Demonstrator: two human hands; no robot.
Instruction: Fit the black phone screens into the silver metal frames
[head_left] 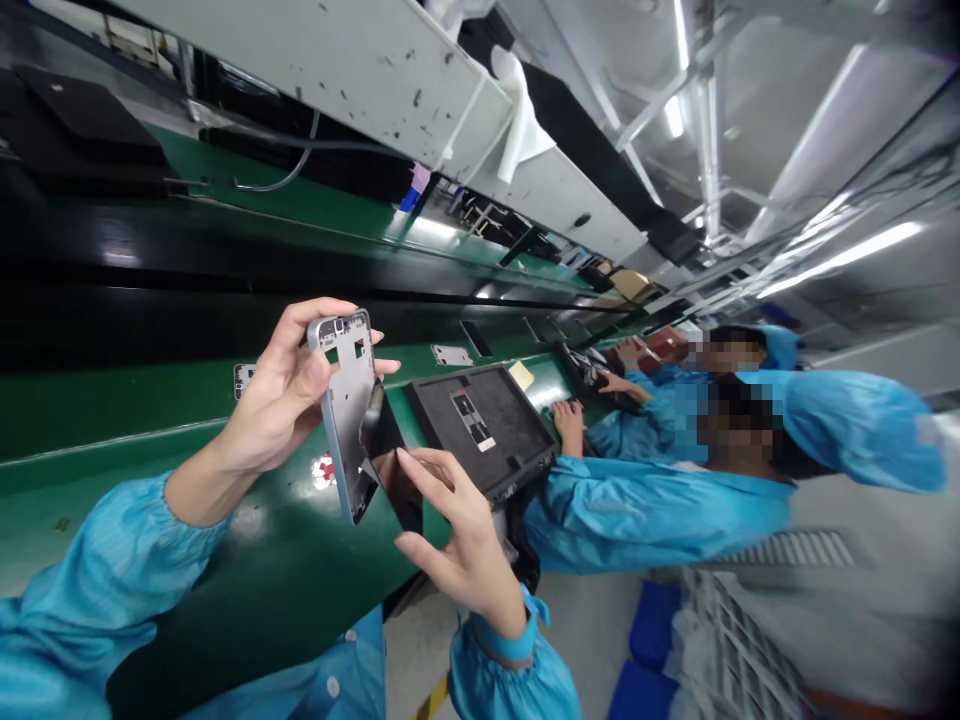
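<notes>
My left hand (281, 395) is closed around the top of a silver phone frame (346, 400) with cut-outs, holding it upright over the green bench (225, 560). My right hand (450, 535) grips a dark glossy panel (386, 450) by its lower edge, thumb and fingers pinching it. The panel leans against the inner side of the frame, touching it. Both of my sleeves are light blue.
A black fixture tray (484, 425) with a small labelled part lies on the bench just right of my hands. More phone frames (452, 355) rest on the green conveyor behind. Two people in blue coats (675, 500) work at the bench to the right. A blue crate (645, 660) sits on the floor.
</notes>
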